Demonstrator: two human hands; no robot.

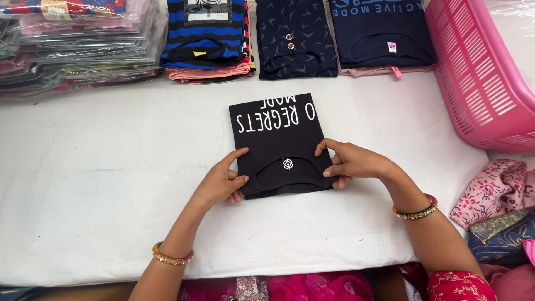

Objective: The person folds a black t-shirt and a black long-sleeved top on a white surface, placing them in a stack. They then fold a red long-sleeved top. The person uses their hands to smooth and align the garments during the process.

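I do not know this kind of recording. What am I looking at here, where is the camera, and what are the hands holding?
There is no machine here. A person works with two bare hands, and the single picture comes from a camera worn on the person's head, looking down at a table covered with a white cloth.

In the middle lies a folded black T-shirt with white print. The left hand grips its near left edge and the right hand grips its near right edge, so both hands hold the shirt flat on the cloth. Both wrists wear bangles.

Along the far edge are more folded shirts: a blue striped stack, a dark patterned shirt and a navy shirt. At far left sits a pile of bagged clothes. On the right stands a pink basket.
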